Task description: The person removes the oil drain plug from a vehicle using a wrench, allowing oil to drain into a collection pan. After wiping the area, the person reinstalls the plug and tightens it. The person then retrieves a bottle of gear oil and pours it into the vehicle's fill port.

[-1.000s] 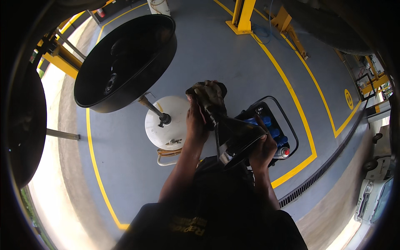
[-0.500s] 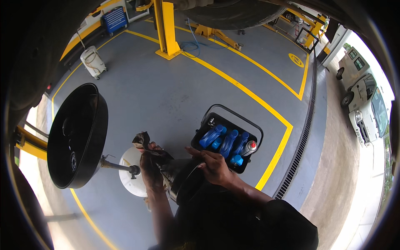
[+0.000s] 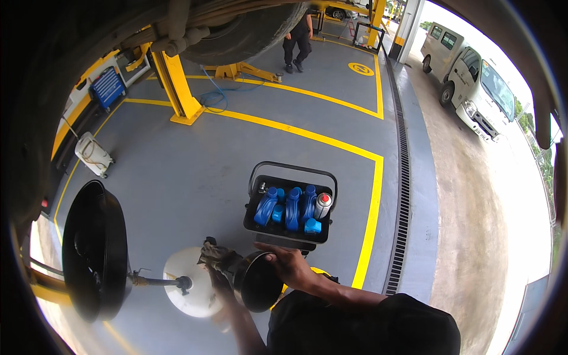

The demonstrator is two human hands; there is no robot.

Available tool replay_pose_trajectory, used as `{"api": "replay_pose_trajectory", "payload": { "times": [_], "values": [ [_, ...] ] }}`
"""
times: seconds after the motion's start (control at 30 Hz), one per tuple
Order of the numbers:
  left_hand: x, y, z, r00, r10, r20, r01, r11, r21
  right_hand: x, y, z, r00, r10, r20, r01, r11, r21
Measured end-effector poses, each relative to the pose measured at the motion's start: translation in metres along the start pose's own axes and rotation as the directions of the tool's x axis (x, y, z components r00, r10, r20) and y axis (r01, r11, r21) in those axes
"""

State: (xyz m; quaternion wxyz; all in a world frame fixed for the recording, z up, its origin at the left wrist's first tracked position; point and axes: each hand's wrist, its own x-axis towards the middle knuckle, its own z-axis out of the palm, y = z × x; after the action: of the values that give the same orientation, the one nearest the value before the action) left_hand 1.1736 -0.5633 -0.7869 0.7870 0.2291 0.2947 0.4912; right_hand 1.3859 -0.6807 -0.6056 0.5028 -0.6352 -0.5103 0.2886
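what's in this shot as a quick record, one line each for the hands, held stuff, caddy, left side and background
left hand: blurred, on a rag
right hand: gripping the rim of a funnel
funnel: black, wide mouth visible
caddy: black, holding blue bottles and a spray can
left side: black pan, white tank
background: person, yellow post, white truck

A ringed yellow numeral marks the grey floor (the plate on the white truck is unreadably small).
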Motion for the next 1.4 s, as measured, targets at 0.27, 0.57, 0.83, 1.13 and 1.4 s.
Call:
{"api": "replay_pose_trajectory", "payload": {
  "times": [0.27,0.57,0.83,1.13,1.4],
  "values": [
    [-0.073,0.007,0.086,0.997,0.032,-0.069,-0.014,0.966,0.257,-0.061,0.016,-0.041,0.962,-0.244,0.124,0.253,0.965,-0.064],
    [-0.1,-0.086,0.069,0.955,-0.124,-0.27,0.175,0.968,0.177,-0.133,0.043,-0.081,0.902,-0.343,0.263,0.396,0.899,-0.186],
    [-0.212,-0.055,0.101,0.995,0.01,-0.094,-0.056,0.866,-0.498,-0.205,0.082,-0.071,0.814,-0.581,-0.023,0.541,0.771,-0.336],
    [-0.214,-0.014,0.075,0.956,0.042,-0.29,-0.056,0.998,-0.04,-0.174,0.031,-0.027,0.758,-0.596,0.265,0.646,0.743,-0.175],
    [-0.184,0.028,0.05,0.908,0.239,-0.344,-0.213,0.971,0.112,-0.125,-0.004,0.027,0.819,-0.505,0.272,0.544,0.834,-0.09]
  ]
}}
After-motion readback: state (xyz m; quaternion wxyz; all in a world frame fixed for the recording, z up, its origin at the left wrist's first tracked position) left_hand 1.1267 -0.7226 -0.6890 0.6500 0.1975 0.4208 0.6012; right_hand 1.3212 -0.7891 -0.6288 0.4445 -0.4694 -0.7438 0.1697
